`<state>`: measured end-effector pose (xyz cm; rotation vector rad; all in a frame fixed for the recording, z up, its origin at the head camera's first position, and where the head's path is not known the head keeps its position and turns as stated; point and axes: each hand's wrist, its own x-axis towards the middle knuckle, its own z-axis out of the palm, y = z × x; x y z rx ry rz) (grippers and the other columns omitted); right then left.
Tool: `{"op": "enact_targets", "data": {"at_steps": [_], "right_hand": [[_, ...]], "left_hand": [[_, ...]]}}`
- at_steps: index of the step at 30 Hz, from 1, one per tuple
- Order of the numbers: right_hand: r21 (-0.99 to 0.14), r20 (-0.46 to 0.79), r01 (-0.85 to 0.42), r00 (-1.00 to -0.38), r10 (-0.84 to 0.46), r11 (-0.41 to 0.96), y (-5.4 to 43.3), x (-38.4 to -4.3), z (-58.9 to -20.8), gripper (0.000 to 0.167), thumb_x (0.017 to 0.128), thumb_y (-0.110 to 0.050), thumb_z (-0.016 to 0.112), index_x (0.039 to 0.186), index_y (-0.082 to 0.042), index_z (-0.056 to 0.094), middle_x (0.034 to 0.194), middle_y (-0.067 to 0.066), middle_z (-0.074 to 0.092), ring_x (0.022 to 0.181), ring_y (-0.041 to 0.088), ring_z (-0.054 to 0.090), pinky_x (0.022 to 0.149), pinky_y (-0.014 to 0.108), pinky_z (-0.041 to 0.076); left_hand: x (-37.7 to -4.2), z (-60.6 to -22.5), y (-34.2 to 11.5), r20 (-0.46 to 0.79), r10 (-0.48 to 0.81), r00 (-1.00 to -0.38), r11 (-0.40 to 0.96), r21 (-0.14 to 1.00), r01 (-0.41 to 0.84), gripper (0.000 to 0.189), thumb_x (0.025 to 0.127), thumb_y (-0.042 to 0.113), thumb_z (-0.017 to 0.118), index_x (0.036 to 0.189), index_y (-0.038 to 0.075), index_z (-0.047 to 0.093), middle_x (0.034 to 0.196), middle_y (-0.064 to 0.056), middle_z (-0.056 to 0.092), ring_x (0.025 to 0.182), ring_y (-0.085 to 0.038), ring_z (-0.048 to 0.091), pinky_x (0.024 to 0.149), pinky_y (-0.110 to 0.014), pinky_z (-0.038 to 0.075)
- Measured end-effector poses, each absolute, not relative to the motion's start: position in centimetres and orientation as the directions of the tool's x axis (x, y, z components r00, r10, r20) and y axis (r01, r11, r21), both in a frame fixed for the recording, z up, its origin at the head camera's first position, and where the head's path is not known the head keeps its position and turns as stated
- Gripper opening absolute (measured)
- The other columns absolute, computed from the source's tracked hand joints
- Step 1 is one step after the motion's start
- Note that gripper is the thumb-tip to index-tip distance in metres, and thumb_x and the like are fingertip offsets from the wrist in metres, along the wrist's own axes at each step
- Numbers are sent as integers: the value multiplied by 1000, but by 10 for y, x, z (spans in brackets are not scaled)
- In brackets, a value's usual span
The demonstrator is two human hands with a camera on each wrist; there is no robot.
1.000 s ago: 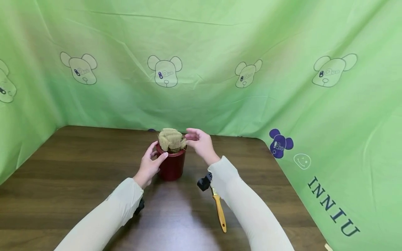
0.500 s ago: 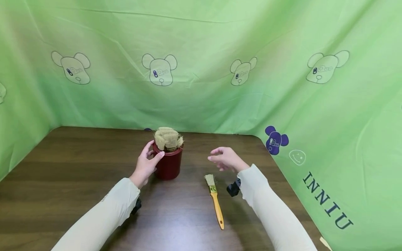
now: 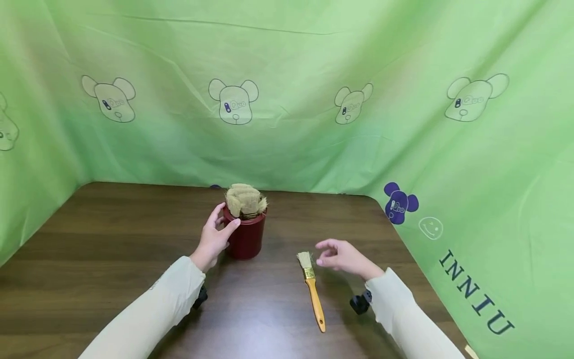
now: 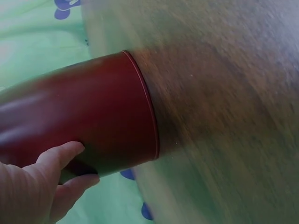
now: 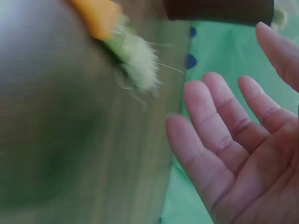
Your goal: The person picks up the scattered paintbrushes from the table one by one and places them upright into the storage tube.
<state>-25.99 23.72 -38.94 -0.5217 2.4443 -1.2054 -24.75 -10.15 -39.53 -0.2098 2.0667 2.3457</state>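
Note:
A dark red cylindrical holder (image 3: 245, 240) stands upright on the table, with several brushes (image 3: 244, 199) packed in it, pale bristles up. My left hand (image 3: 214, 239) grips the holder's left side near the rim, thumb in front; in the left wrist view its fingers (image 4: 65, 154) lie against the red wall. One paintbrush (image 3: 312, 289) with a yellow handle lies on the table right of the holder, its bristles pointing away from me. Just right of those bristles hovers my right hand (image 3: 344, 258), holding nothing. The right wrist view shows its palm and loosely bent fingers (image 5: 201, 102) apart from the brush.
The brown wooden table (image 3: 134, 239) extends to both sides. A green printed curtain (image 3: 287, 139) hangs behind it and along the left and right sides. Black wrist cameras (image 3: 360, 302) sit under the sleeves.
My right hand has left the bristles at the holder and come right and towards me, beside the lying paintbrush. My left hand keeps its grip on the holder.

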Motion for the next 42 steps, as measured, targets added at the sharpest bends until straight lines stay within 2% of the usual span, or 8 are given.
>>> {"op": "enact_targets", "data": {"at_steps": [4, 8, 11, 20, 23, 27, 32, 42], "right_hand": [[-779, -121, -218, -868, -481, 588, 244, -239, -402, 43, 86, -5, 76, 120, 16, 59, 90, 9, 69, 77, 16, 62, 65, 28, 53], [-801, -180, -124, -883, -433, 586, 247, -220, -410, 43, 84, -6, 78, 117, 14, 60, 76, 2, 64, 61, 14, 56, 49, 25, 45], [-795, -228, -68, -887, -402, 602, 245, -209, -416, 40, 81, -7, 80, 112, 11, 61, 68, 0, 58, 53, 13, 51, 44, 24, 40], [-644, -312, -38, -899, -308, 764, 222, -196, -425, 33, 78, -12, 85, 96, -5, 58, 55, 0, 49, 47, 11, 46, 41, 26, 41], [-581, -296, -43, -919, -260, 813, 215, -195, -423, 34, 74, -6, 86, 91, -8, 57, 53, 2, 49, 45, 12, 46, 40, 26, 42], [-533, -255, -65, -938, -234, 844, 210, -199, -418, 36, 68, 6, 83, 89, -7, 57, 60, 3, 52, 45, 14, 51, 40, 27, 47], [-559, -278, -29, -935, -220, 828, 210, -203, -419, 37, 66, 15, 79, 91, -3, 58, 67, 6, 53, 49, 17, 56, 44, 30, 53], [-623, -289, -16, -925, -248, 782, 216, -210, -417, 34, 69, 20, 76, 92, -1, 63, 65, 5, 52, 54, 16, 55, 48, 31, 53]], "left_hand": [[-247, -395, -101, -107, -83, -991, -144, 985, -94, 67, 101, 10, 59, 158, 15, 25, 154, -27, 30, 139, -45, 35, 102, -72, 31], [-247, -395, -102, -108, -86, -990, -151, 984, -94, 67, 100, 10, 58, 159, 15, 24, 155, -27, 30, 139, -44, 34, 101, -72, 31], [-246, -396, -101, -105, -86, -991, -148, 985, -91, 68, 100, 10, 58, 159, 14, 24, 155, -27, 30, 139, -44, 34, 100, -73, 32], [-243, -399, -100, -113, -85, -990, -115, 988, -103, 71, 100, 12, 58, 161, 15, 20, 156, -28, 28, 141, -45, 33, 101, -71, 34], [-246, -401, -103, -61, -82, -995, -43, 997, -58, 73, 99, 13, 61, 160, 12, 21, 154, -29, 32, 141, -44, 33, 104, -66, 35], [-251, -402, -110, 55, -90, -994, 112, 993, 45, 72, 96, 14, 66, 157, 5, 29, 152, -29, 36, 142, -41, 32, 111, -58, 30], [-259, -404, -118, 107, -41, -993, 202, 975, 96, 72, 94, 16, 70, 155, 3, 33, 154, -28, 34, 143, -43, 30, 113, -57, 29], [-267, -413, -123, 108, 24, -994, 128, 986, 110, 75, 92, 7, 68, 156, 3, 29, 145, -32, 41, 136, -44, 40, 106, -57, 38]]}}
